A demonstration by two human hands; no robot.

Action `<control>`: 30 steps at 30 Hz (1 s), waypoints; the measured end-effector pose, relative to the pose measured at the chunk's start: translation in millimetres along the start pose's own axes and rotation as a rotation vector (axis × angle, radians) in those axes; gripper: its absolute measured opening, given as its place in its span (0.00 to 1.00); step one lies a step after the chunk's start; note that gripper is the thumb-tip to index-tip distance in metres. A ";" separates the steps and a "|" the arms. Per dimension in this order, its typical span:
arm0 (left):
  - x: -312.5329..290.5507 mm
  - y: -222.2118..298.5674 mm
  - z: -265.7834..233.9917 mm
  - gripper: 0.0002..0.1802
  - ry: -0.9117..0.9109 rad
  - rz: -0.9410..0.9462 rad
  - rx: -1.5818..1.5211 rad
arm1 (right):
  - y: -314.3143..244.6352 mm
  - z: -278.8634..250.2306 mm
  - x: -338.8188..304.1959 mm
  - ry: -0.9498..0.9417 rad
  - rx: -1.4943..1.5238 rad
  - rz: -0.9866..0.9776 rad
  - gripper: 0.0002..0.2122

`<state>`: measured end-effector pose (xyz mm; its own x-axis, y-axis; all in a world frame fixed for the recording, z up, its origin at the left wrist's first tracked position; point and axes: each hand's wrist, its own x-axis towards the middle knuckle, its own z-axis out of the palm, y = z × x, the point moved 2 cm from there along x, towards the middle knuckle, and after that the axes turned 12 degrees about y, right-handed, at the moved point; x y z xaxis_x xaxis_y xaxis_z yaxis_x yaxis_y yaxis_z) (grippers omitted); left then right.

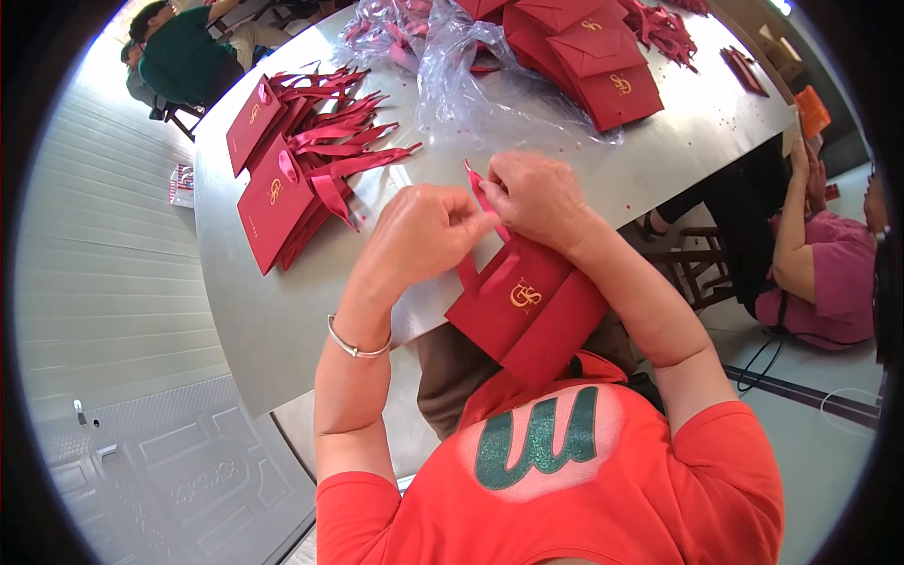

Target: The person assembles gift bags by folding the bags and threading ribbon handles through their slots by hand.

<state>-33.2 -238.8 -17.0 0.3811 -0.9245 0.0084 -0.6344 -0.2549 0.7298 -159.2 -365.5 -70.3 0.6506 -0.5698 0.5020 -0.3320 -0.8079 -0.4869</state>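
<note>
Metal table [282, 320], two hands [480, 212], one red bag [527, 306]

Both hands meet over a red paper bag [527, 306] at the near edge of the bench [282, 320]. The left hand [419, 235] and right hand [537, 198] each have a closed grip on the bag's red ribbon [482, 198]. Left of them lies a stack of ribboned red bags [282, 179]; beyond, crumpled clear plastic [480, 94] and red envelopes [593, 56].
</note>
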 end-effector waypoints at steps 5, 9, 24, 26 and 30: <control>-7.8 2.3 9.1 0.13 -0.271 0.080 0.111 | 0.6 6.8 -3.5 0.119 -0.061 -0.091 0.07; -5.1 2.4 13.7 0.11 -0.277 0.046 0.095 | 3.1 -8.9 3.3 0.080 0.063 0.005 0.10; -0.2 -4.4 8.1 0.02 -0.154 0.075 -0.077 | 4.3 -25.8 3.0 -0.291 0.441 0.232 0.11; 0.7 -6.5 7.0 0.01 -0.133 0.086 -0.083 | 2.5 -22.2 2.8 -0.266 0.404 0.367 0.11; 2.3 -13.4 5.3 0.02 -0.199 0.047 -0.143 | -1.2 -16.8 3.0 -0.207 0.375 0.377 0.10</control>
<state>-27.3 -239.0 -30.4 0.2045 -0.9756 -0.0796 -0.5415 -0.1805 0.8211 -168.3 -368.8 -56.2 0.6672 -0.7363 0.1124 -0.3263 -0.4246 -0.8445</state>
